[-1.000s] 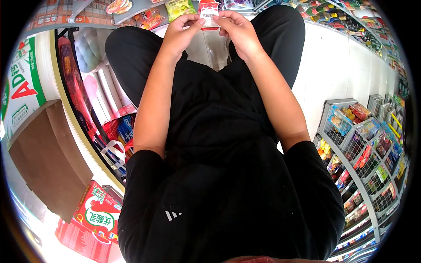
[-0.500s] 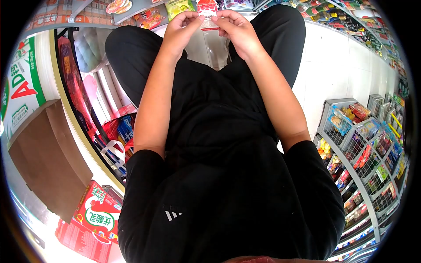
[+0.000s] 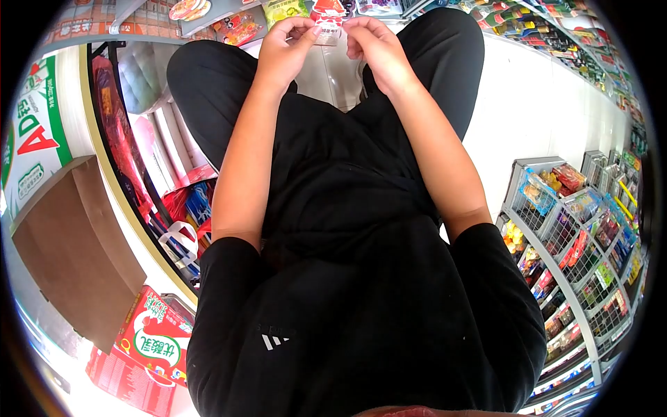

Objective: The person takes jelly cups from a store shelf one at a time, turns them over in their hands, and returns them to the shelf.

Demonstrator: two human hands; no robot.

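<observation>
Between my two hands, at the top of the head view, is a small flat red-and-white packet [image 3: 328, 29] with printing on it. My left hand [image 3: 286, 48] pinches its left edge between thumb and curled fingers. My right hand [image 3: 376, 47] has its thumb and fingers closed at the right edge of the packet. Just behind the hands, a green-yellow bag [image 3: 285, 10] and a red-orange snack bag [image 3: 237, 28] lie on a shelf.
Wire racks of packaged goods [image 3: 577, 243] stand at the right. Bottles [image 3: 504, 15] line the upper right shelf. On the left are a brown cardboard flap [image 3: 83, 250], a red carton [image 3: 154, 333] and a white-green carton [image 3: 38, 132]. My bent knees flank the hands.
The packet has tilted, so more of its white lower part shows. My right hand has shifted very slightly; the arms are otherwise still.
</observation>
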